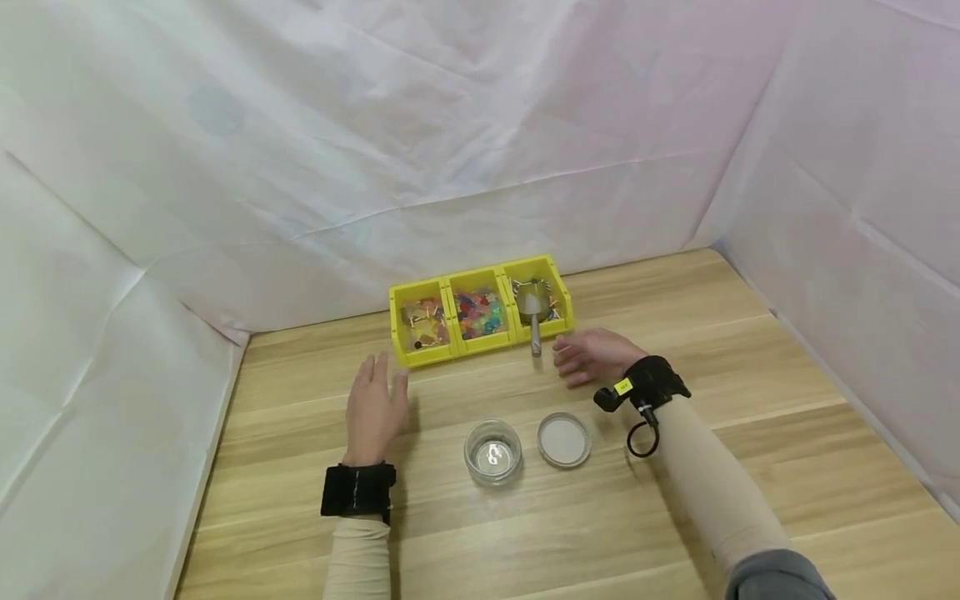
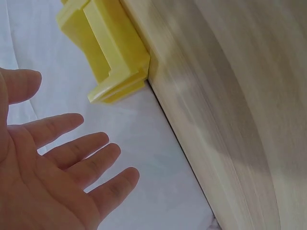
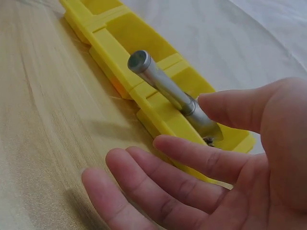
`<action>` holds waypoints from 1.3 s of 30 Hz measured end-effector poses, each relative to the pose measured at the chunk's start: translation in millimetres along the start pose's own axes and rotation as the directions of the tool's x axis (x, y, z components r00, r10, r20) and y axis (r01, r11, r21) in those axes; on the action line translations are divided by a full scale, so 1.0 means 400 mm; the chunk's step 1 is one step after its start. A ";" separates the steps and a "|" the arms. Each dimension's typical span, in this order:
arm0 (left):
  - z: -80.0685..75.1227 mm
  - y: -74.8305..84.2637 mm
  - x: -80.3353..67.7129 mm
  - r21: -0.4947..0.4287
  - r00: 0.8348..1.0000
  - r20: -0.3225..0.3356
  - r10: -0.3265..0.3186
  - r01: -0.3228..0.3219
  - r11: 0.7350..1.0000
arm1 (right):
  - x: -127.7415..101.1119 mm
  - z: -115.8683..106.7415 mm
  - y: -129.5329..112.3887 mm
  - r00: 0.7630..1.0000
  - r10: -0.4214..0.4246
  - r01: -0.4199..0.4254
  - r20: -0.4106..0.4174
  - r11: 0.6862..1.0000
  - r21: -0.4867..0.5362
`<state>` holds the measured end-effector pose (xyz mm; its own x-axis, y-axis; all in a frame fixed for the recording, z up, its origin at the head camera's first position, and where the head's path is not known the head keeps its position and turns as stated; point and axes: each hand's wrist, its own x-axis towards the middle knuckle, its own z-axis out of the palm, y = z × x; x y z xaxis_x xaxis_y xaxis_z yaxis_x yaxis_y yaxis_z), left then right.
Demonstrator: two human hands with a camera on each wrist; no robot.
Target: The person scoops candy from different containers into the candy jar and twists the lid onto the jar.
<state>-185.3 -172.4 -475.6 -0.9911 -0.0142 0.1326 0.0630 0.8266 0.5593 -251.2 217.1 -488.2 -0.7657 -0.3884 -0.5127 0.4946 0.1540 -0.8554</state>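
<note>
While the metal scoop rests in the rightmost yellow plastic bin, handle jutting nearward, the open-fingered right hand beside it could knock it out; left hand lies flat, empty.

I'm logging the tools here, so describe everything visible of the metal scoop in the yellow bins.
The silver metal scoop looks like brushed steel, with a rounded bowl and a straight tubular handle ending in a flat cap. Its bowl rests inside the right-hand compartment of the yellow plastic three-bin tray, among small pieces there. The handle leans over the front wall towards the person. The right hand is open close beside it, not touching.
</note>
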 end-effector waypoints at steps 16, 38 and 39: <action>-0.006 -0.019 0.001 -0.005 0.999 -0.045 -0.017 0.017 1.000 | 0.039 0.033 -0.062 0.999 0.027 -0.027 0.040 1.000 -0.013; -0.001 -0.042 0.007 -0.006 0.999 -0.050 -0.016 0.016 1.000 | 0.072 0.066 -0.067 0.998 0.062 -0.062 -0.003 0.998 -0.005; 0.000 -0.044 0.008 -0.006 0.999 -0.045 -0.021 0.020 1.000 | 0.073 0.066 -0.065 0.998 0.057 -0.057 0.002 0.998 0.009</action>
<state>-189.6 -186.9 -484.8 -0.9858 -0.0566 0.1579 0.0435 0.8227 0.5668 -275.6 177.6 -479.0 -0.7358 -0.3806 -0.5601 0.5407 0.1678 -0.8243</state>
